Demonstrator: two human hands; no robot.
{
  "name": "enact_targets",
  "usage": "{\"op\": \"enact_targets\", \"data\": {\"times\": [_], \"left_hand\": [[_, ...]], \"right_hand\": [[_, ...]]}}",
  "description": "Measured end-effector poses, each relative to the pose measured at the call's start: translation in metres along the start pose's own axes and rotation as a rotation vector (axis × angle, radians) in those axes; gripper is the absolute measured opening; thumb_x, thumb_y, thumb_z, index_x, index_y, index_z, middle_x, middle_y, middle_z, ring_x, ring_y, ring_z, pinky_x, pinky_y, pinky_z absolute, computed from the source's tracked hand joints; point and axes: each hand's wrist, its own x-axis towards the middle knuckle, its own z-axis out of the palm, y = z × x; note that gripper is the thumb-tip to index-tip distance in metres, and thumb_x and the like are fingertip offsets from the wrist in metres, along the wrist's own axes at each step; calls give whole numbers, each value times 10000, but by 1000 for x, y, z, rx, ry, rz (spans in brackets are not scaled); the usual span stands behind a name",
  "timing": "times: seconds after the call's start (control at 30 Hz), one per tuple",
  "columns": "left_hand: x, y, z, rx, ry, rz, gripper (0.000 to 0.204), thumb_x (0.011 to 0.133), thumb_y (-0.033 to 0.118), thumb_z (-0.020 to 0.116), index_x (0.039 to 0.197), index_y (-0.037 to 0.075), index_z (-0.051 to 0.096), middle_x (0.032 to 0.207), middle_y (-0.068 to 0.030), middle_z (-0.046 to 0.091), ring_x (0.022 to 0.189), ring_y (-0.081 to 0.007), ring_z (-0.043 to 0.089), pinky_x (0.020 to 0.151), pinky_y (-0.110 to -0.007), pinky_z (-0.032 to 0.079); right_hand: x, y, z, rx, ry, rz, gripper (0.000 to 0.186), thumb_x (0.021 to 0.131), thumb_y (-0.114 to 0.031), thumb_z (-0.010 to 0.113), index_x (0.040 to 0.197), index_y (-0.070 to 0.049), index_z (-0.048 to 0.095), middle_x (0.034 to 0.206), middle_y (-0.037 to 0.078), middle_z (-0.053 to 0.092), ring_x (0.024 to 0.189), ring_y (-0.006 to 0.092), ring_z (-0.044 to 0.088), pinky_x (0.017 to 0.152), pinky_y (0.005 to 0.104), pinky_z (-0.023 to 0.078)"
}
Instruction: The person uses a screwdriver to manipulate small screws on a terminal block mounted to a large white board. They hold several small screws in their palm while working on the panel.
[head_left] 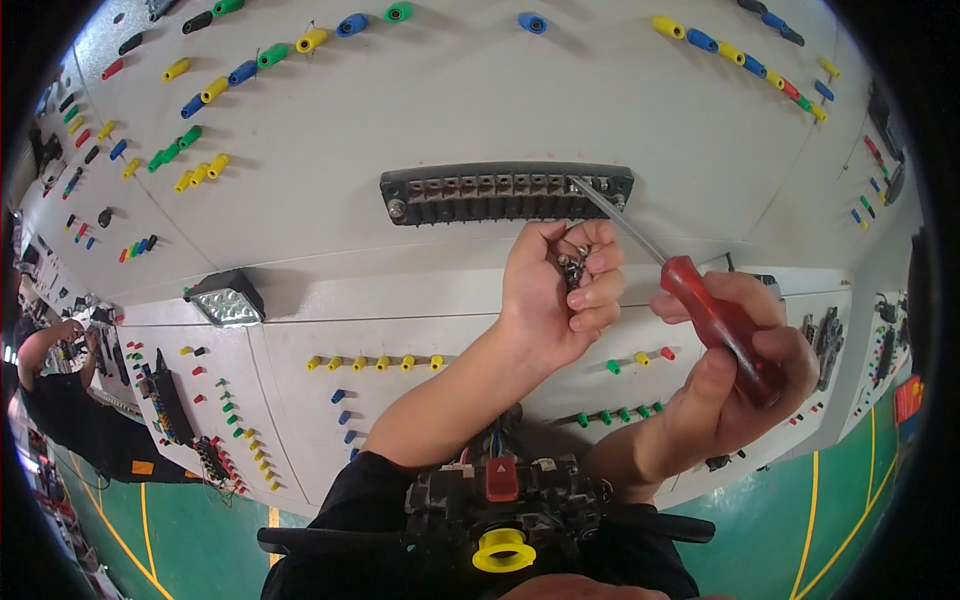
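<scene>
My right hand (735, 350) grips a screwdriver (715, 325) by its red translucent handle. Its metal shaft slants up to the left, and the tip meets the right end of a long black terminal block (490, 193) fixed to the pale panel. Just below the block, my left hand (565, 290) is cupped, palm up with curled fingers, around several small metal screws (572, 268). Most slots along the block look bare of screws; a few at its right end hold metal pieces. A larger screw sits at the block's left end.
Colored sockets, such as the blue one (533, 23), stick out of the panel. A lamp (226, 298) protrudes at left. A switch assembly with a red button (502, 480) and yellow ring (503, 550) lies near my body. Another person (75, 410) works at far left.
</scene>
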Motion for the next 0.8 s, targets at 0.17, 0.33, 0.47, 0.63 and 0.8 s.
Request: {"op": "enact_targets", "data": {"times": [0.17, 0.33, 0.47, 0.63, 0.8], "left_hand": [[1, 0, 0, -21, 19, -7, 336, 880, 303, 295, 822, 61, 520, 664, 2, 423, 423, -88, 317, 344, -225, 218], [1, 1, 2, -50, 53, -19, 319, 876, 290, 306, 785, 69, 517, 660, 1, 419, 423, -87, 312, 348, -230, 206], [1, 1, -3, -66, 29, -6, 310, 873, 283, 313, 779, 68, 516, 659, 3, 420, 420, -85, 309, 347, -228, 202], [1, 4, -7, -55, 60, -3, 280, 894, 262, 315, 781, 91, 507, 649, 10, 415, 407, -79, 310, 333, -224, 199], [-2, -2, -15, -18, 30, -59, 256, 899, 275, 335, 700, 134, 415, 598, 44, 357, 393, -71, 288, 328, -225, 191]], "right_hand": [[0, -10, -2, -17, 1, 22, 336, 853, -124, 605, 1052, -36, 348, 935, 320, 571, 639, 328, 615, 565, 355, 544], [1, -15, 3, -67, 54, 49, 349, 859, -184, 619, 1031, -36, 354, 900, 306, 579, 610, 304, 608, 540, 330, 533], [3, -15, 4, -118, 131, 55, 358, 867, -245, 615, 1020, -42, 362, 881, 286, 585, 563, 270, 595, 500, 291, 508], [4, -12, 4, -145, 138, 66, 370, 870, -276, 615, 1023, -47, 367, 863, 277, 588, 535, 259, 585, 473, 275, 494], [7, -10, -5, -176, 143, -19, 392, 875, -278, 609, 1062, -38, 363, 879, 285, 583, 540, 275, 585, 461, 303, 501]]}}
